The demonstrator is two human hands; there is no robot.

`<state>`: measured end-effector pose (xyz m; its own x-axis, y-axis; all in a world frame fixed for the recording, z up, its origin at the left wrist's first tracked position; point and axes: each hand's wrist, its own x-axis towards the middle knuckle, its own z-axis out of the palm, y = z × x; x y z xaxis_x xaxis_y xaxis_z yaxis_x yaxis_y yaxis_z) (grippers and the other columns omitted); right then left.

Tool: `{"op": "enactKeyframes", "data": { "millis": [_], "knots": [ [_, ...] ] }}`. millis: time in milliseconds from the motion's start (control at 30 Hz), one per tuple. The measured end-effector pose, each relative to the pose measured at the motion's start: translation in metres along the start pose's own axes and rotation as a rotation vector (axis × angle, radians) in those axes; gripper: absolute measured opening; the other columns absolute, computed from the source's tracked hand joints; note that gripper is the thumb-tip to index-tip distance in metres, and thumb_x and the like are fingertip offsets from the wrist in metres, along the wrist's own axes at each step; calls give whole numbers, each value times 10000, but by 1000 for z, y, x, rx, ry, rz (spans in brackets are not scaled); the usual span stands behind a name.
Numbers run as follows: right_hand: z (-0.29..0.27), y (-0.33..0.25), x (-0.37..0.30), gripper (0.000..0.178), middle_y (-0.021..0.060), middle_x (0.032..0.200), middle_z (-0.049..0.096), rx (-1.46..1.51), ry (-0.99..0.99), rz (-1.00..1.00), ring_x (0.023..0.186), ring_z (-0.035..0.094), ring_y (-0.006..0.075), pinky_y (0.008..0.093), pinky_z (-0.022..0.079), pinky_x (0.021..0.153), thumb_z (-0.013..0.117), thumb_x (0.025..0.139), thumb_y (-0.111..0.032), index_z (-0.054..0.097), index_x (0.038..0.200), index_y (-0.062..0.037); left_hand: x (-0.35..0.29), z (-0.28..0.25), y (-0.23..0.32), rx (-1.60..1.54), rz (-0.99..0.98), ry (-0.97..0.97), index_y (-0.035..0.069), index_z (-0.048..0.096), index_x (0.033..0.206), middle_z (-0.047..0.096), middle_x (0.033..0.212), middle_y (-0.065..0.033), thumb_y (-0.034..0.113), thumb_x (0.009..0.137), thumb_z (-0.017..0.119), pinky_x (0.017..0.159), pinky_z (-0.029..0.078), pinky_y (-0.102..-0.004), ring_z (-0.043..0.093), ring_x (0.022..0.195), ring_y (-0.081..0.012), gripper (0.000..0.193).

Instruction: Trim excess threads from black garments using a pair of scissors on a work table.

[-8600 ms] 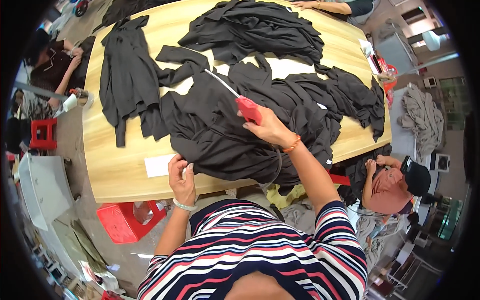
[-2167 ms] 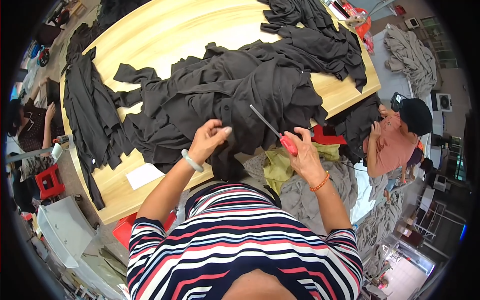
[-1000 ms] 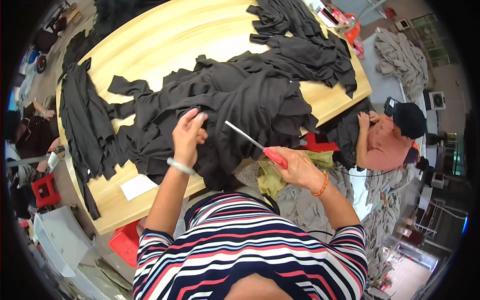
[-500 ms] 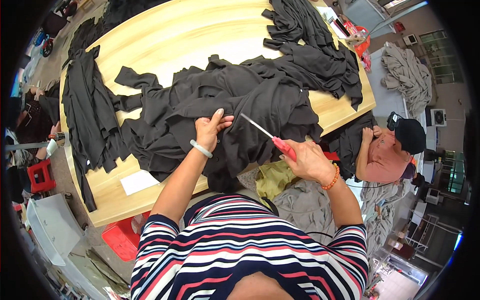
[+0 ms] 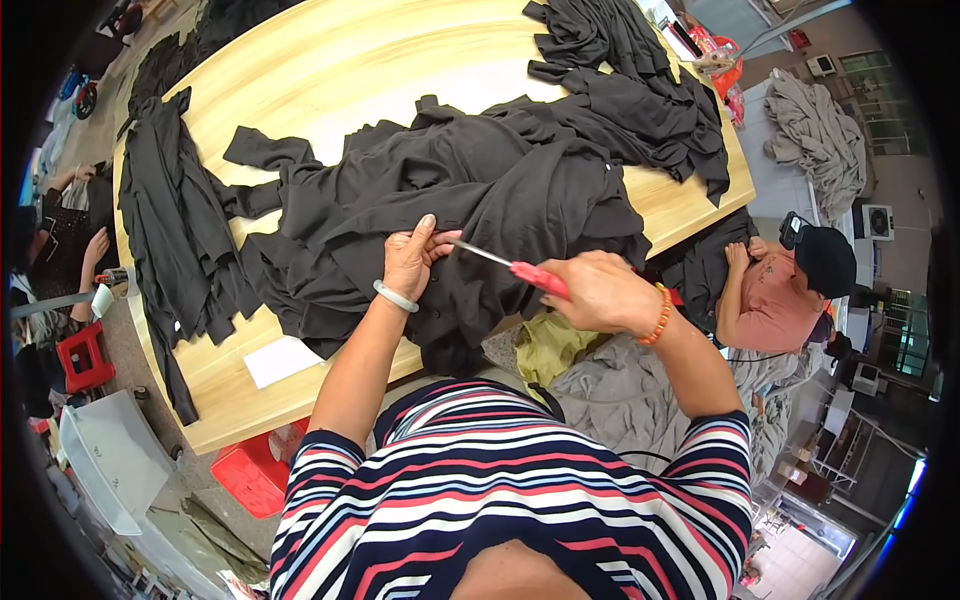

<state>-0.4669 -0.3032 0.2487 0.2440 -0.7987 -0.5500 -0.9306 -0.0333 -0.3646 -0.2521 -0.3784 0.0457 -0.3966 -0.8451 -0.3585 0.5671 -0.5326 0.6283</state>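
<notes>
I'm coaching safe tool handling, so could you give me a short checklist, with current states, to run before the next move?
1. Red-handled tool held in the right hand: ok.
2. Metal shaft clear of the left hand: not ok; its tip is right by that hand, contact unclear.
3. Left hand pinching the dark garments: cannot tell.
4. Dark garments wholly on the table: not ok; some hang over the near edge.
5. White sheet clear of both hands: ok.

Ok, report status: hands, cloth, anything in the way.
Right hand gripping red tool, tip beside left hand. Left hand at dark cloth, grip unclear. Cloth rumpled. Nothing seen blocking either hand.
</notes>
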Motion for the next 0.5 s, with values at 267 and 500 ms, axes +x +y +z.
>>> {"op": "enactKeyframes", "data": {
  "millis": [267, 500],
  "knots": [
    [32, 17, -44, 313, 194, 811, 671, 85, 3, 50, 789, 643, 408, 494, 506, 704, 628, 851, -268, 620, 1108, -91, -12, 2, 5, 192, -49, 24, 27, 656, 852, 661, 737, -67, 229, 937, 642, 574, 473, -239, 585, 592, -121, 220],
    [111, 36, -51, 235, 205, 729, 664, -47, -66, 27, 716, 669, 367, 470, 510, 636, 545, 805, -145, 595, 1013, -47, -67, 120, 78, 698, 506, -304, -10, 669, 984, 666, 927, -66, 84, 887, 663, 793, 484, -298, 618, 837, -166, 135]
  ]
}}
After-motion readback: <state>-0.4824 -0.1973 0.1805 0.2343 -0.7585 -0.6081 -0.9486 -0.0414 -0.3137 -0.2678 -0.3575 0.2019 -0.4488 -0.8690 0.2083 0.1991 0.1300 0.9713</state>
